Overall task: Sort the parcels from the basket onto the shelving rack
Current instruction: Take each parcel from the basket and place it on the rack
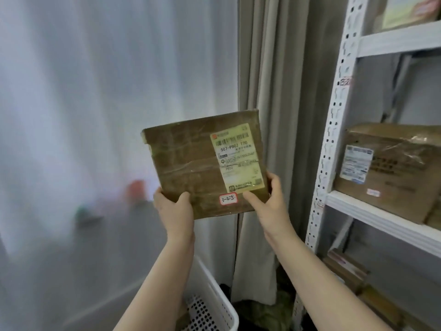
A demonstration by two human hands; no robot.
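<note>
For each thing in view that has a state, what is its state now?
Parcel, held up, label facing the camera.
Left hand, grips the parcel's lower left corner.
Right hand, grips the parcel's lower right corner.
Basket, below the arms; contents hidden.
Shelf box, resting on the rack, taped shut.
Grey curtain, drawn.

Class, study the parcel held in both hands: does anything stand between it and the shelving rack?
Nothing visible does. Only open air separates the parcel from the rack; the curtain hangs behind. A large box already sits on the middle shelf.
</note>
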